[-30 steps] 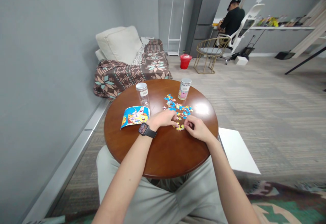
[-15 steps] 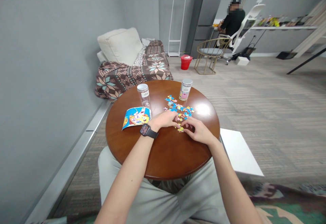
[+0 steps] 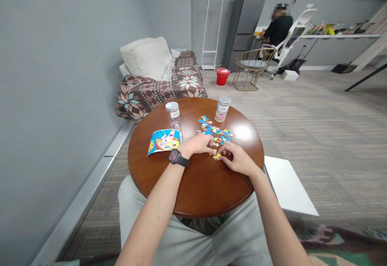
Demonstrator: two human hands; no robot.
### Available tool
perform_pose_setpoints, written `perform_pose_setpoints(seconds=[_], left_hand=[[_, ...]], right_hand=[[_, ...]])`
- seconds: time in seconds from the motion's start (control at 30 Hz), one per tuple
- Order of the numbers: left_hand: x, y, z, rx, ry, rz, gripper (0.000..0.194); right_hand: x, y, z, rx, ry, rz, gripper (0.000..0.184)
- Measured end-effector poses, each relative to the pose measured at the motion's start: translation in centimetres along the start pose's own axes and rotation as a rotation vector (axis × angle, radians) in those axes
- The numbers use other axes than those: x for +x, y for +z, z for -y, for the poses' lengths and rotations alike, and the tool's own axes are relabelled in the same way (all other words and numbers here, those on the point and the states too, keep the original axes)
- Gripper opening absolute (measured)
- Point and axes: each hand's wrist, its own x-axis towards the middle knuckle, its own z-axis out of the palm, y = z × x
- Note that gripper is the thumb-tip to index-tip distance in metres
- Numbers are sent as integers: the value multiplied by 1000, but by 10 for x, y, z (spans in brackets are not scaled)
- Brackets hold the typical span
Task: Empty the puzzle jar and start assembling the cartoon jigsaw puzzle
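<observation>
Yellow jigsaw pieces [image 3: 217, 156] lie on the round brown table [image 3: 196, 189] between my two hands. From the left, my left hand [image 3: 199, 144] pinches at their edge with thumb and fingertips; a dark watch is on that wrist. My right hand [image 3: 237, 158] has its thumb and index finger closed on the right side of the same pieces. The fingers partly cover them, so I cannot tell how they are joined. Just beyond my hands spreads a loose heap of blue, yellow and pink jigsaw pieces [image 3: 208, 128]. A cartoon picture sheet [image 3: 163, 141], slightly curled, lies left of my left hand.
A clear jar [image 3: 173, 117] with a silver lid stands behind the picture sheet. Another lidded jar [image 3: 223, 109], with a printed label, stands behind the heap. Past the table are a covered sofa [image 3: 160, 88], a red bin [image 3: 222, 77] and a seated person [image 3: 279, 30].
The view has shifted slightly, so everything sits a little lower and further right. Both hands stay at the yellow pieces, with only slight finger movement.
</observation>
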Motion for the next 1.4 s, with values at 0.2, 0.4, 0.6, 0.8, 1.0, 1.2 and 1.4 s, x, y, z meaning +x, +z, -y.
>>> perform_pose_setpoints(seconds=[0.2,0.4,0.6,0.8,1.0,1.2,1.4], left_hand=[[-3,-3,-2,10,-14,8,33],[-4,-4,-5,7,-27,25,37],[-1,-1,-1,-11,-3,20,37],[0,0,-1,-24,-8,32,33],[0,-2,-4,2,-21,40,30],[0,-1,-3,-11,-8,37,31],[1,-2,-3,-19,24,51,24]], right_hand=[[-1,0,0,16,20,2,16],[-2,-2,0,31,-11,25,24],[-2,-2,0,66,-2,5,23],[-3,-2,-2,65,12,2,20],[-2,-2,-2,76,7,3,17],[-2,-2,-2,83,8,1,20],[-3,-1,-3,94,38,-28,23]])
